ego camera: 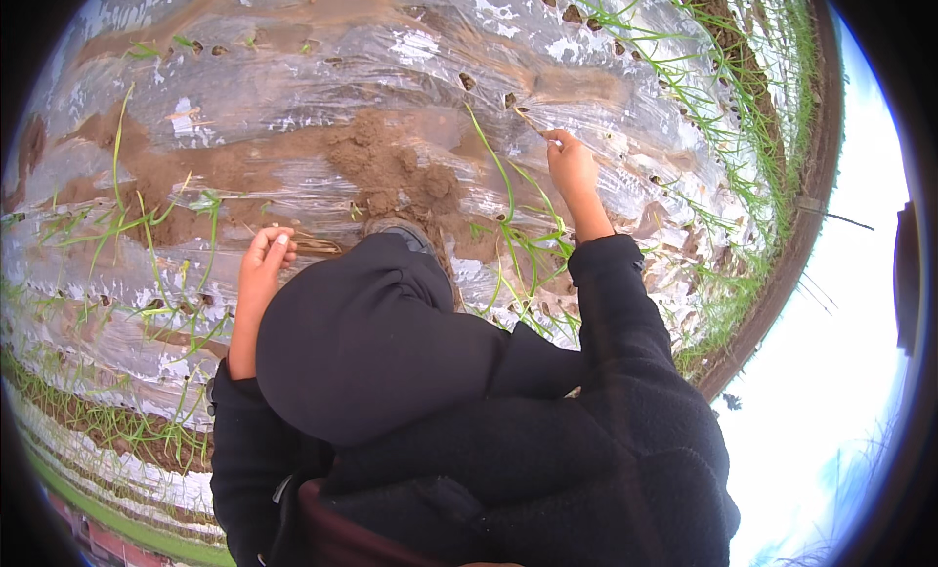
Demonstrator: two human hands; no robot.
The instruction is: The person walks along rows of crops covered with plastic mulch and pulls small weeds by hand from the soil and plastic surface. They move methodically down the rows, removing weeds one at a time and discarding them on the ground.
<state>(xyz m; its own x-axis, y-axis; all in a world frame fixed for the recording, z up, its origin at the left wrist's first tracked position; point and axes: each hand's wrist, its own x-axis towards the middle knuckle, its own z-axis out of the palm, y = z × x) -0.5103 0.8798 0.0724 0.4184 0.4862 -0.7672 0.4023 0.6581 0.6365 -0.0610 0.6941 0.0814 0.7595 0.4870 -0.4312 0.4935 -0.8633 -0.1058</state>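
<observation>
My right hand (573,167) pinches a thin brown stick (530,123) between thumb and fingers. The stick's far end reaches to a small hole (511,100) in the plastic mulch film (432,79). Another hole (467,81) lies just to its left. Beside my bent leg, my left hand (268,250) hovers with curled fingers, thumb against the forefinger; whether something small is between them cannot be made out. Dry straw (316,246) lies right of it on the film. Long green onion-like leaves (513,237) rise between my leg and my right forearm.
Loose brown soil (392,164) is heaped on the film before my shoe (410,235). More onion-like plants (150,215) stand at the left. Planted rows (733,112) run along the right, bordered by a bare earth strip (821,156). My dark-clothed knee (344,347) fills the middle.
</observation>
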